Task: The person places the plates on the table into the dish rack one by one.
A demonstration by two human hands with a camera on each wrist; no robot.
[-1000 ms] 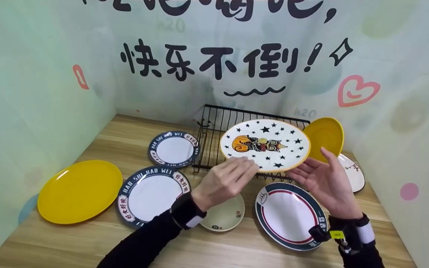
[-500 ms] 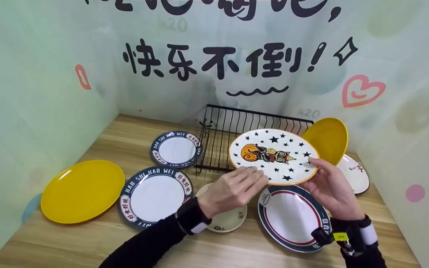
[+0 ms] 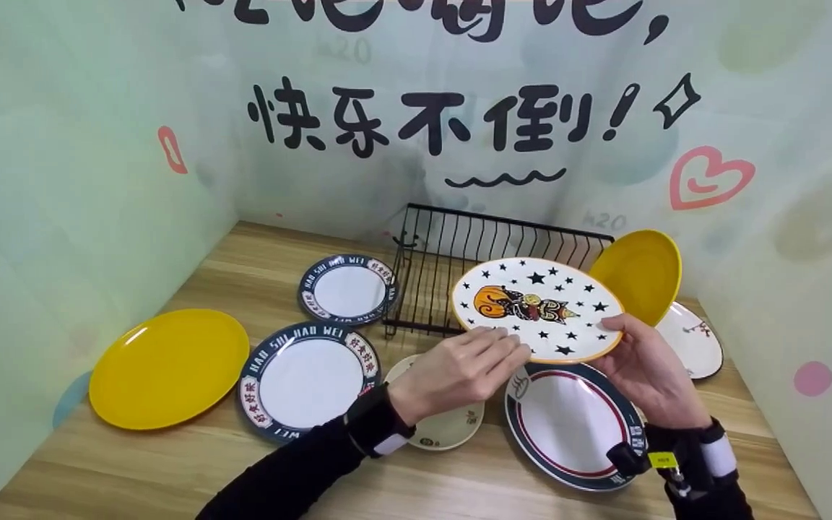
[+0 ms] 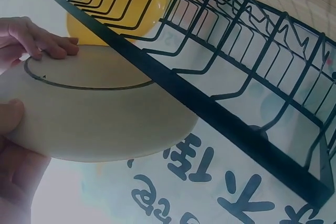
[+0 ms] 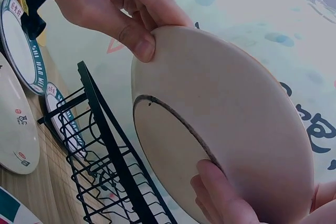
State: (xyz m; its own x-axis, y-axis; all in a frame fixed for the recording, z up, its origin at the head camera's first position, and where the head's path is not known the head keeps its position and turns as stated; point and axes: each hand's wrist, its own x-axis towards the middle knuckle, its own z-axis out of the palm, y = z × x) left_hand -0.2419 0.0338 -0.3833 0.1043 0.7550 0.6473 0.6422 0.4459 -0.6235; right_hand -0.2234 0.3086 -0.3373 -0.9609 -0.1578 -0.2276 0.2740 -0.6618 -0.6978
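Observation:
An oval white plate (image 3: 531, 310) with an orange rim, black stars and an owl-like figure is held in the air before the black wire dish rack (image 3: 430, 253). My left hand (image 3: 463, 368) pinches its near edge, fingers on the patterned face and thumb (image 5: 139, 43) on the underside. At the right end my right hand (image 3: 651, 372) grips it, thumb on top and fingers (image 5: 220, 192) spread under the base. The plain underside (image 4: 105, 124) with a dark foot ring shows in both wrist views. A yellow plate (image 3: 640, 274) leans upright at the rack's right end.
Around the rack lie a yellow oval plate (image 3: 170, 368), a large blue-rimmed plate (image 3: 311, 379), a small blue-rimmed plate (image 3: 349, 289), a cream plate (image 3: 452, 426) and a red-ringed oval plate (image 3: 571, 426). A dark-edged white dish (image 3: 690, 343) sits at right. Printed sheets wall the table.
The star plate has come down and slightly right, toward me. My right hand, spread at its edge a second ago, now has its thumb over the rim. The left hand keeps its pinch.

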